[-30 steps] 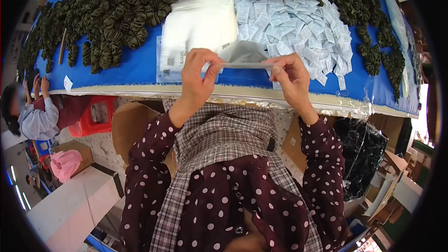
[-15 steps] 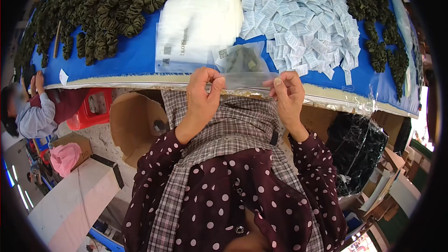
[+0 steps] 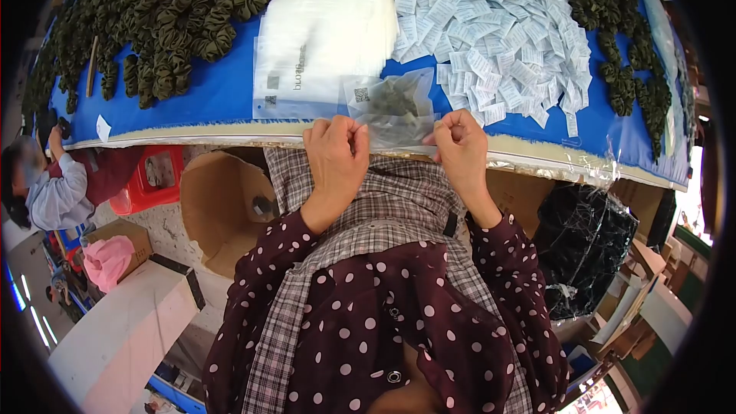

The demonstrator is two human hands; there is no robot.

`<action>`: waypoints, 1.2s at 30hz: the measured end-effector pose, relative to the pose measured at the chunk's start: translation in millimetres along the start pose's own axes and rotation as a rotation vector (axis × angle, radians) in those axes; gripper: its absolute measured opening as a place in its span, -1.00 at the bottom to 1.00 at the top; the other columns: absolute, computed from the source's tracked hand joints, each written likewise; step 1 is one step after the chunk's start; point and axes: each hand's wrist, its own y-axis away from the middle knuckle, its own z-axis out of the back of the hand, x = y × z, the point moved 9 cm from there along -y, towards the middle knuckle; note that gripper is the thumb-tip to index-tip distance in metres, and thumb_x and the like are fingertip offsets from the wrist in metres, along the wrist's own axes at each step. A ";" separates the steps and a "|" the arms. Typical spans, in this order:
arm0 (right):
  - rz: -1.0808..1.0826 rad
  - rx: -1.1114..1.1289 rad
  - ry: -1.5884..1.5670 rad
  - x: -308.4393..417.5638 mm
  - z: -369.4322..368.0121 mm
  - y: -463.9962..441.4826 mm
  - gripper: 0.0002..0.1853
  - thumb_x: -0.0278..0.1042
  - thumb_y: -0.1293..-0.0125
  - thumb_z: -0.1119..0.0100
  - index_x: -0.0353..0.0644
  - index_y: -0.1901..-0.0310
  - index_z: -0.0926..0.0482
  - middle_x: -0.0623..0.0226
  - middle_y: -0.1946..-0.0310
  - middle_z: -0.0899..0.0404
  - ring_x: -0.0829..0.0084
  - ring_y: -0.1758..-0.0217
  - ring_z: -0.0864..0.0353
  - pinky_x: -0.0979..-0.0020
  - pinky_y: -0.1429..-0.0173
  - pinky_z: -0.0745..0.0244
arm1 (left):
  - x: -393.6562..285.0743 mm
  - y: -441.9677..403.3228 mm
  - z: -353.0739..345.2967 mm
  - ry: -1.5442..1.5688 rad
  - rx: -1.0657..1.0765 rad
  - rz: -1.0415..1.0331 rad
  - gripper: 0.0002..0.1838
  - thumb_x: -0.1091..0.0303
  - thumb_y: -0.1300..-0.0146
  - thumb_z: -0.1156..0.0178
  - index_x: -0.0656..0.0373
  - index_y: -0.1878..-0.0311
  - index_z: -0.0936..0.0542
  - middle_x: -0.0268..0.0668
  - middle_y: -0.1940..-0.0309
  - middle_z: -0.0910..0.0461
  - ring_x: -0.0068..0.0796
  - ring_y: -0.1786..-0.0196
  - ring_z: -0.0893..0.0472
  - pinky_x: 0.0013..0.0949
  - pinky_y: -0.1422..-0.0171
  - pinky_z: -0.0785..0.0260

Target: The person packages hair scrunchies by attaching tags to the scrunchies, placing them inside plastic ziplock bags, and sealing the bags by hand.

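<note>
Blue tabletop point(image 3: 222, 90) ahead, left hand point(image 3: 336, 159) and right hand point(image 3: 463, 155) pinch a bag point(image 3: 392, 106) between them.

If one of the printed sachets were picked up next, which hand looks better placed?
Probably the right hand: it is nearer the printed sachets, while the left hand is before the frosted-bag stack. Both are at the filled frosted bag, though.

Greyish pouch point(image 3: 392, 107), dark green scrunchies point(image 3: 184, 15), blue tabletop point(image 3: 222, 88), bluish-white packets point(image 3: 498, 42), white-dotted maroon shirt point(image 3: 349, 326), plaid apron point(image 3: 379, 203)
</note>
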 end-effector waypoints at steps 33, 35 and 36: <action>0.072 -0.010 0.209 13.8 5.4 -1.7 -0.76 -0.31 -0.47 -0.22 -0.37 0.11 -0.68 0.38 0.44 -0.60 0.58 0.51 -0.43 0.52 0.34 -0.41 | 4.5 -8.3 34.2 0.464 -0.162 -0.003 -0.47 0.42 -0.40 -0.08 0.33 -0.42 -0.35 0.00 -0.39 -0.40 -0.12 -0.45 -0.38 -0.12 -0.54 -0.14; 0.060 -0.002 0.209 13.2 3.6 -4.6 -0.76 -0.32 -0.45 -0.24 -0.39 0.15 -0.69 0.39 0.48 -0.59 0.57 0.53 -0.41 0.50 0.36 -0.40 | 10.7 -18.9 37.7 0.535 -0.191 0.056 -0.51 0.46 -0.40 -0.06 0.31 -0.39 -0.39 -0.03 -0.36 -0.45 -0.13 -0.42 -0.40 -0.13 -0.54 -0.15; 0.058 0.005 0.203 12.0 2.7 -6.2 -0.76 -0.33 -0.45 -0.24 -0.39 0.16 -0.68 0.39 0.48 -0.59 0.57 0.52 -0.41 0.50 0.36 -0.40 | 3.6 -25.6 32.0 0.573 -0.121 -0.005 -0.55 0.48 -0.40 -0.05 0.28 -0.35 -0.43 -0.08 -0.33 -0.49 -0.14 -0.42 -0.41 -0.14 -0.54 -0.16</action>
